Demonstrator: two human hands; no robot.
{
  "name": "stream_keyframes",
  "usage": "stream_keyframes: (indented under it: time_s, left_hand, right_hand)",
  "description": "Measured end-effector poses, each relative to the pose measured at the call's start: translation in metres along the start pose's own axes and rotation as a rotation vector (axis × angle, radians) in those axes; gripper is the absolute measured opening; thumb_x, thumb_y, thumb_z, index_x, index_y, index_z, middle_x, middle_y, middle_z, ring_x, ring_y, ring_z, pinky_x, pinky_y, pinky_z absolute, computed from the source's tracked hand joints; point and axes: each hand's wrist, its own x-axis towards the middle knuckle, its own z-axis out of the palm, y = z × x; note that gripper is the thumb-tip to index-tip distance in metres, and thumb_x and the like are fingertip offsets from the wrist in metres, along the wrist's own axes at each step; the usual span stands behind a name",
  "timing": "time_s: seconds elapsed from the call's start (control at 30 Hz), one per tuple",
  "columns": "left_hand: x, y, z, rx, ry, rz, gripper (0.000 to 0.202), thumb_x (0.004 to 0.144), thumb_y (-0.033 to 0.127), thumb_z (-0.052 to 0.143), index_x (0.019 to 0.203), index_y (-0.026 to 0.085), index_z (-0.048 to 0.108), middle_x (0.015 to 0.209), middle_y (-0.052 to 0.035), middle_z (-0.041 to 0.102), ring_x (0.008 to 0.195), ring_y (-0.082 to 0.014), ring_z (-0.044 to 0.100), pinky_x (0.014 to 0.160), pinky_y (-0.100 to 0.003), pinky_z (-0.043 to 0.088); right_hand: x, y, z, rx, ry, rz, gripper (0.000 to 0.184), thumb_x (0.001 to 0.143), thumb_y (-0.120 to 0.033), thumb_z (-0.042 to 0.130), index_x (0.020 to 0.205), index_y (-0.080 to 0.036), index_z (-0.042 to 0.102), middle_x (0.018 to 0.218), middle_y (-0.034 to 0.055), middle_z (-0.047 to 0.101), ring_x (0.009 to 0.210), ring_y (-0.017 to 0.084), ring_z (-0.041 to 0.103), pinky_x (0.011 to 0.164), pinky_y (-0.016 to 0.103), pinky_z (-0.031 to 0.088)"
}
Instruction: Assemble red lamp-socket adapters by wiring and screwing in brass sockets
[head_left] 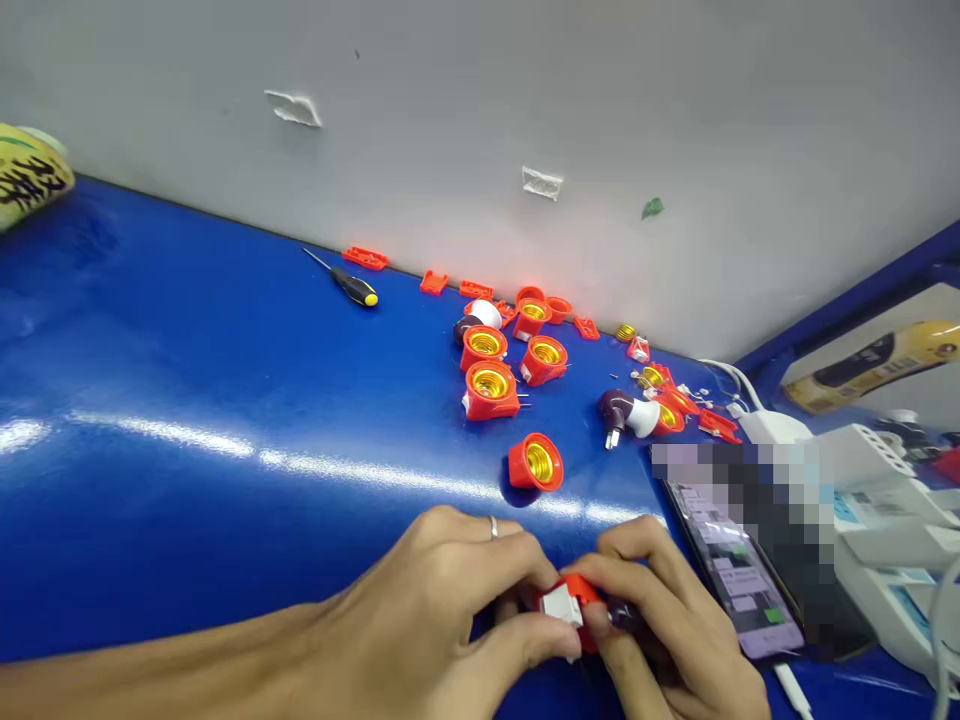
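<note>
Both my hands meet low in the frame, over the front of the blue table. My left hand (457, 590), with a ring on one finger, pinches a red plastic lamp socket body (584, 588) that has a white block, apparently a switch (561, 604), on its side. The fingers of my right hand (667, 610) grip the same body from the right. Something dark and glossy (624, 614) shows under those fingers; its kind is partly hidden. Just beyond my hands, a red socket shell with a gold threaded insert (537, 463) lies tilted.
Several red lamp sockets (491, 388) stand farther back. A black-and-yellow screwdriver (352, 287) lies near the wall. Right of the sockets lie a maroon-and-white plug-in lamp holder (626, 414) and loose red parts (718, 426). A phone (739, 575) and white power strips (874, 500) occupy the right side.
</note>
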Motion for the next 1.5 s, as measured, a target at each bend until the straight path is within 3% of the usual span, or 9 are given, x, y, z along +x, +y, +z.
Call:
stream_keyframes:
  time_s: [0.13, 0.33, 0.43, 0.6, 0.7, 0.87, 1.0, 1.33, 1.5]
  left_hand:
    - [0.003, 0.004, -0.003, -0.101, -0.071, -0.142, 0.015, 0.087, 0.015, 0.070, 0.074, 0.019, 0.064, 0.069, 0.0054, 0.072, 0.060, -0.0091, 0.065, 0.062, -0.016, 0.049]
    - [0.014, 0.001, -0.008, -0.403, -0.221, -0.412, 0.018, 0.090, 0.030, 0.068, 0.076, 0.018, 0.065, 0.068, 0.0041, 0.065, 0.063, -0.0110, 0.056, 0.059, -0.020, 0.045]
    - [0.017, -0.001, -0.010, -0.490, -0.256, -0.506, 0.020, 0.090, 0.036, 0.073, 0.083, 0.017, 0.068, 0.070, 0.0036, 0.064, 0.064, -0.0109, 0.056, 0.062, -0.021, 0.046]
    - [0.019, -0.001, -0.011, -0.473, -0.266, -0.490, 0.030, 0.095, 0.046, 0.067, 0.086, 0.017, 0.070, 0.071, 0.0016, 0.066, 0.062, -0.0113, 0.057, 0.062, -0.022, 0.047]
    - [0.019, 0.000, -0.008, -0.410, -0.242, -0.456, 0.026, 0.095, 0.041, 0.067, 0.083, 0.018, 0.069, 0.071, 0.0027, 0.066, 0.064, -0.0112, 0.056, 0.062, -0.021, 0.047]
    - [0.017, 0.000, -0.006, -0.281, -0.213, -0.391, 0.021, 0.095, 0.034, 0.067, 0.079, 0.019, 0.067, 0.072, 0.0037, 0.066, 0.066, -0.0112, 0.055, 0.063, -0.020, 0.047]
    - [0.015, 0.000, -0.004, -0.203, -0.182, -0.343, 0.024, 0.097, 0.034, 0.061, 0.079, 0.019, 0.067, 0.072, 0.0028, 0.067, 0.066, -0.0119, 0.056, 0.062, -0.021, 0.048]
    - [0.013, -0.003, -0.001, -0.180, -0.154, -0.360, 0.018, 0.091, 0.030, 0.064, 0.078, 0.019, 0.070, 0.067, 0.0041, 0.067, 0.059, -0.0098, 0.056, 0.055, -0.018, 0.046]
    - [0.012, -0.006, -0.001, -0.190, -0.149, -0.366, 0.019, 0.093, 0.032, 0.065, 0.080, 0.020, 0.072, 0.067, 0.0039, 0.068, 0.058, -0.0098, 0.057, 0.055, -0.018, 0.046]
  right_hand:
    - [0.003, -0.004, 0.000, 0.047, -0.008, 0.038, 0.017, 0.098, -0.018, 0.057, 0.105, -0.029, 0.069, 0.090, 0.0006, 0.064, 0.067, 0.012, 0.064, 0.048, 0.021, 0.045]
    - [0.018, -0.006, -0.009, 0.085, -0.078, -0.015, 0.014, 0.099, -0.021, 0.061, 0.107, -0.028, 0.070, 0.088, 0.0010, 0.065, 0.071, 0.013, 0.070, 0.057, 0.021, 0.056]
    - [0.018, -0.007, -0.012, 0.116, -0.057, 0.027, 0.016, 0.099, -0.025, 0.062, 0.112, -0.028, 0.071, 0.092, 0.0026, 0.063, 0.072, 0.014, 0.070, 0.051, 0.021, 0.055]
    - [0.017, -0.014, -0.019, -0.084, 0.171, -0.078, 0.012, 0.090, -0.021, 0.072, 0.101, -0.026, 0.071, 0.079, -0.0005, 0.058, 0.052, 0.009, 0.056, 0.041, 0.022, 0.044]
    - [0.028, -0.021, -0.028, -0.312, 0.096, -0.249, 0.010, 0.092, -0.016, 0.065, 0.093, -0.021, 0.073, 0.067, -0.0023, 0.062, 0.043, 0.007, 0.053, 0.040, 0.024, 0.039]
    - [0.041, -0.029, -0.035, -0.556, -0.034, -0.436, 0.033, 0.097, -0.012, 0.052, 0.076, -0.019, 0.077, 0.056, -0.0025, 0.063, 0.035, 0.008, 0.049, 0.035, 0.029, 0.031]
    - [0.034, -0.028, -0.032, -0.620, -0.048, -0.487, 0.026, 0.096, -0.011, 0.053, 0.088, -0.013, 0.078, 0.063, 0.0008, 0.069, 0.040, 0.010, 0.055, 0.037, 0.029, 0.037]
    - [0.028, -0.032, -0.002, -0.540, 0.279, -0.350, 0.021, 0.092, -0.011, 0.065, 0.073, -0.014, 0.073, 0.055, 0.0010, 0.066, 0.035, 0.011, 0.056, 0.035, 0.028, 0.040]
    - [0.025, -0.033, 0.009, -0.507, 0.365, -0.282, 0.026, 0.092, -0.012, 0.064, 0.066, -0.017, 0.068, 0.046, -0.0020, 0.055, 0.033, 0.011, 0.055, 0.032, 0.031, 0.036]
